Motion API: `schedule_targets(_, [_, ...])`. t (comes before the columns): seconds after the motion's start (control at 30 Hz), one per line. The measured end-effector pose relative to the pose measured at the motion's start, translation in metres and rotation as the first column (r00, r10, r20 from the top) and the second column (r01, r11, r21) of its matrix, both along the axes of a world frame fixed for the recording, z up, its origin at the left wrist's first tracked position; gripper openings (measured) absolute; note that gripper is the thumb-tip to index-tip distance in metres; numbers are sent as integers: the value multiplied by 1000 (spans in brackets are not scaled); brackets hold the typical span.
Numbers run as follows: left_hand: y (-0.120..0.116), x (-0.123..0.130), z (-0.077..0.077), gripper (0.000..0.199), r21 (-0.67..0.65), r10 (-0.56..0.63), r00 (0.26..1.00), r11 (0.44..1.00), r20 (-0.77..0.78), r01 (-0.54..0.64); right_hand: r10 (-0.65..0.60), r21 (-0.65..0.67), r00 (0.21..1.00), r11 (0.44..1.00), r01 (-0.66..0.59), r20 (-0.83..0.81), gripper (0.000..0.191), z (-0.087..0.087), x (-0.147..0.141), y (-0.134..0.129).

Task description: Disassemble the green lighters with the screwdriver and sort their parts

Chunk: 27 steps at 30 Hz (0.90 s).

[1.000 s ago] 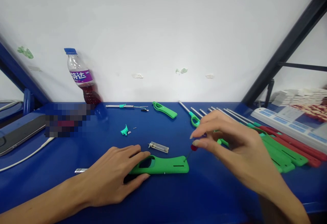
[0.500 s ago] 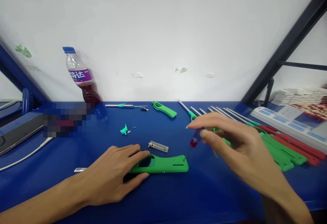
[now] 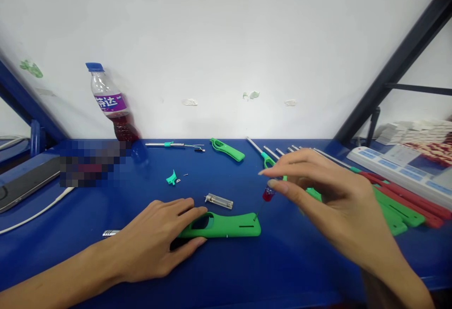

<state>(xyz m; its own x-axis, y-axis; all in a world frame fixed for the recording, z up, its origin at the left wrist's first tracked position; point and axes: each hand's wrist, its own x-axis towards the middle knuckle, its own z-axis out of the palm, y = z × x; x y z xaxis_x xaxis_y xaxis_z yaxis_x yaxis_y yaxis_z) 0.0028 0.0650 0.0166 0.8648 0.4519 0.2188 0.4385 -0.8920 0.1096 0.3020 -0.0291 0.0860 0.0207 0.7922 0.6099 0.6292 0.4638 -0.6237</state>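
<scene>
A green long-necked lighter [image 3: 229,226] lies flat on the blue table, its metal tube poking out left of my wrist. My left hand [image 3: 158,241] grips it around the trigger end, fingers over the top edge and thumb along the lower edge. Between thumb and fingertips, my right hand [image 3: 328,196] pinches a small screwdriver [image 3: 268,193] by its red and purple handle. Its thin shaft slants down to the hole at the lighter's right end. Just behind the lighter is a clear fuel tank [image 3: 219,201]. Farther back lie a teal trigger [image 3: 171,178] and tiny metal parts.
At the back are a metal tube with wires [image 3: 173,145] and a green lighter shell [image 3: 228,150]. Several green and red lighters [image 3: 406,196] lie right, beside a white power strip [image 3: 402,172]. A drink bottle [image 3: 111,104] leans against the wall; a phone [image 3: 30,184] lies left.
My right fingers have shifted slightly on the screwdriver handle, and the handle sits a little more upright. My left hand and the lighter stay where they were.
</scene>
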Motion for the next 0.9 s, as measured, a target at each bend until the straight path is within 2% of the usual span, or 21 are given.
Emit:
schedule_targets(0.07, [0,0,0,37,-4,4,1000,1000,-7,-4,-4,-25,1000,1000,4,-16,14,0,0,0])
schedule_targets(0.2, [1,0,0,37,-13,6,1000,1000,-24,-7,10,-8,1000,1000,-10,-22,2,0,0,1])
schedule_targets(0.4, [0,0,0,36,-1,13,1000,1000,-23,-13,20,21,999,1000,-20,37,15,-1,1,2])
schedule_targets(0.6, [0,0,1,36,-9,11,1000,1000,-25,-11,12,2,1000,1000,-12,4,8,-2,0,3])
schedule_targets(0.73, [0,1,0,37,3,7,1000,1000,-19,-7,42,-17,999,999,-42,33,19,-2,0,3])
schedule_targets(0.9, [-1,1,0,37,19,9,1000,1000,-10,-9,17,3,999,1000,-17,34,2,-2,-2,3])
